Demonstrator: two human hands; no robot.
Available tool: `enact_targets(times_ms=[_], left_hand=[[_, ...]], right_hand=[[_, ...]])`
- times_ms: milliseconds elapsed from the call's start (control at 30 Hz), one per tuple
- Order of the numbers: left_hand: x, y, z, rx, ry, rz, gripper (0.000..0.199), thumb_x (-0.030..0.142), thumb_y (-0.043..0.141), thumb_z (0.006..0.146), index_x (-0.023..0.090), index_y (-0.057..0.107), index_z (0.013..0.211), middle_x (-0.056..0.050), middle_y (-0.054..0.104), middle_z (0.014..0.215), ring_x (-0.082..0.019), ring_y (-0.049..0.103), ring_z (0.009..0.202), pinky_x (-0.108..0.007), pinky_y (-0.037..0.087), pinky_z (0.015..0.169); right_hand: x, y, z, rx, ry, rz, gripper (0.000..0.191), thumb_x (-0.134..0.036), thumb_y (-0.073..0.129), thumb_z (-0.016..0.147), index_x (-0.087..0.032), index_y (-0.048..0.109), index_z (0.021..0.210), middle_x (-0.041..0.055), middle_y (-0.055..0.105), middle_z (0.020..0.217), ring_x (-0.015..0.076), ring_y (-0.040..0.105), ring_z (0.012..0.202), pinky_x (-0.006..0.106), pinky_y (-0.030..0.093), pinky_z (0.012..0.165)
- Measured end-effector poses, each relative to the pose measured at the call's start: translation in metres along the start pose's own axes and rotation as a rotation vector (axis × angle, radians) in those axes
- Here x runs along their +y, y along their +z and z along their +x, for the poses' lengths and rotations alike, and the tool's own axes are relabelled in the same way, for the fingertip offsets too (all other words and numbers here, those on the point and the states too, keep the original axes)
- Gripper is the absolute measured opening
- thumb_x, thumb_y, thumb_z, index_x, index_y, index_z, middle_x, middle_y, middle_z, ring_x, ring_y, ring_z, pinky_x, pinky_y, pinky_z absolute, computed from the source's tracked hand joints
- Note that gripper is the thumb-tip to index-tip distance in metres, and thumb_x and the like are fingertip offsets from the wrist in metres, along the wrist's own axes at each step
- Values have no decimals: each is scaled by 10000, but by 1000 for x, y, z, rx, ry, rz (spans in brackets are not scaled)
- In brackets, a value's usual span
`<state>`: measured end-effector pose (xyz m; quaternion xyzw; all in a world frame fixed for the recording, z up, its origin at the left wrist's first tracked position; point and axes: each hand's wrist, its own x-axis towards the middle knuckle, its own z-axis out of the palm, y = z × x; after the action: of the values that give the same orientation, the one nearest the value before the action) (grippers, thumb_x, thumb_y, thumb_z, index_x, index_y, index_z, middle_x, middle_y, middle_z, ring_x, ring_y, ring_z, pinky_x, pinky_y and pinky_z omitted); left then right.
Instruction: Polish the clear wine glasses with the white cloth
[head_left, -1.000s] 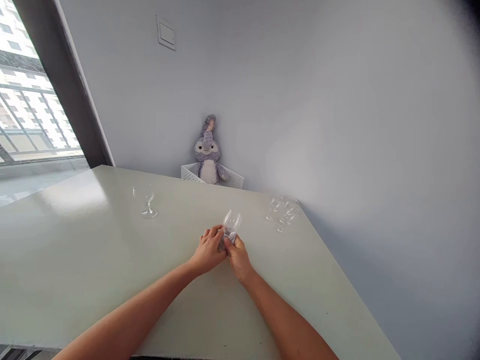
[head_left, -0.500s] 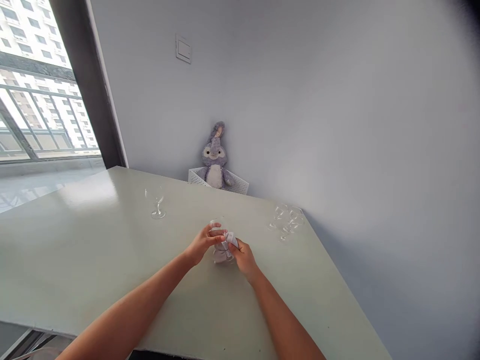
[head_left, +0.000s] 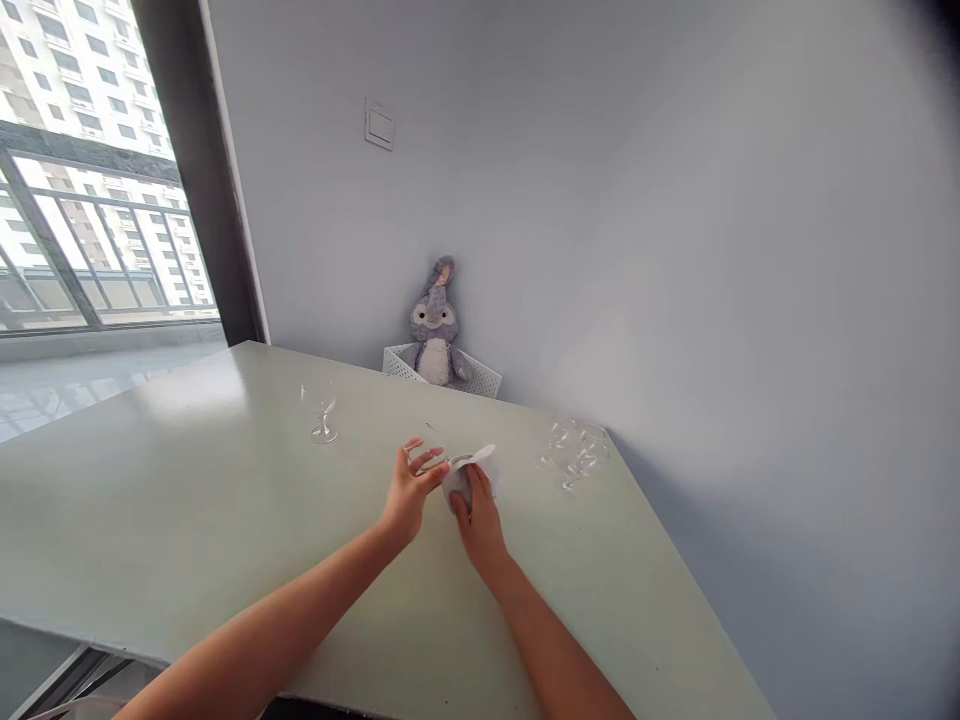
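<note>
My left hand is closed around a clear stemmed glass, with its fingers curved and partly apart. The glass is tilted, and most of its outline is hard to see against the table. My right hand grips a whitish cloth, pressing it against the glass at the right-hand side. Part of the cloth stands up past the fingertips. Both hands are close together over the middle of the table.
A stemmed glass stands at the left on the pale table. Several more glasses are grouped near the right edge. Behind the table, a purple plush rabbit sits in a white perforated basket by the walls.
The cloth, bunched low between my hands before, is now spread higher against the glass. My right hand has turned, its fingers pointing up. The view has shifted slightly.
</note>
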<state>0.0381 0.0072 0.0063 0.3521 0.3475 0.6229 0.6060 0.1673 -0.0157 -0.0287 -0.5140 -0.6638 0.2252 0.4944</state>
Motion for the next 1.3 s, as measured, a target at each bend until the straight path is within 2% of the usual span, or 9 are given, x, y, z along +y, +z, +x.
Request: enact_targets(times_ms=[167, 300, 433, 533, 700, 800, 900, 1133, 1300], left_hand=[[2, 17, -31, -139, 147, 188, 591, 259, 669, 655, 283, 333, 1140, -65, 493, 1164, -207, 566, 981, -340, 489, 771], [9, 7, -28, -113, 250, 292, 563, 257, 645, 680, 276, 320, 1141, -64, 485, 1165, -197, 559, 1001, -353, 451, 853], [24, -4, -15, -27, 396, 345, 539, 273, 632, 695, 282, 312, 1129, -65, 471, 1167, -197, 567, 990, -366, 442, 858], [29, -5, -14, -17, 449, 413, 528, 272, 610, 721, 289, 298, 1148, -63, 468, 1163, -192, 565, 990, -376, 422, 881], [17, 11, -28, -158, 375, 464, 559, 272, 594, 731, 286, 274, 1189, -74, 474, 1184, -208, 545, 1033, -380, 411, 890], [9, 17, -32, -262, 346, 598, 613, 270, 579, 738, 291, 251, 1256, -76, 478, 1222, -220, 489, 1109, -384, 373, 927], [5, 3, -22, -333, 415, 834, 669, 271, 606, 709, 293, 271, 1287, -72, 421, 1300, -237, 382, 1205, -402, 294, 989], [-20, -62, 25, 68, 353, 995, 469, 310, 477, 762, 233, 359, 1209, -81, 521, 1095, -206, 521, 998, -374, 440, 825], [-28, -72, 37, 94, 203, 996, 420, 335, 493, 723, 234, 427, 1126, -57, 553, 1001, -192, 571, 849, -346, 472, 729]], right_hand=[[-8, -4, 7, -75, 418, 547, 379, -498, 422, 793, -176, 557, 941, 37, 597, 788, 151, 565, 624, 278, 490, 488], [-17, -5, -1, -191, 559, 550, 432, -573, 413, 766, -180, 537, 892, 22, 574, 667, 143, 552, 488, 240, 404, 378], [-26, -22, -15, -438, 321, 147, 415, -564, 373, 798, -211, 573, 887, 37, 606, 780, 118, 541, 492, 240, 380, 449], [-40, -38, -15, -320, 18, -330, 323, -492, 425, 810, -242, 610, 896, 52, 579, 985, 113, 538, 570, 262, 366, 553], [-51, -32, 6, -182, -46, -526, 254, -357, 459, 809, -229, 587, 987, 35, 613, 780, 157, 543, 613, 254, 317, 540], [-34, -20, 16, -178, 18, -489, 159, -227, 461, 772, -231, 614, 819, 10, 619, 679, 153, 530, 583, 242, 287, 519], [-4, -27, 23, -73, 142, -391, 174, -249, 437, 778, -218, 608, 785, 5, 611, 644, 149, 524, 577, 236, 300, 534], [68, -87, 46, 157, 383, -372, 236, -295, 378, 783, -173, 558, 690, -1, 541, 551, 149, 506, 524, 238, 327, 538], [96, -99, 55, 200, 513, -349, 212, -299, 401, 771, -162, 559, 735, -11, 525, 495, 150, 514, 495, 231, 317, 487]])
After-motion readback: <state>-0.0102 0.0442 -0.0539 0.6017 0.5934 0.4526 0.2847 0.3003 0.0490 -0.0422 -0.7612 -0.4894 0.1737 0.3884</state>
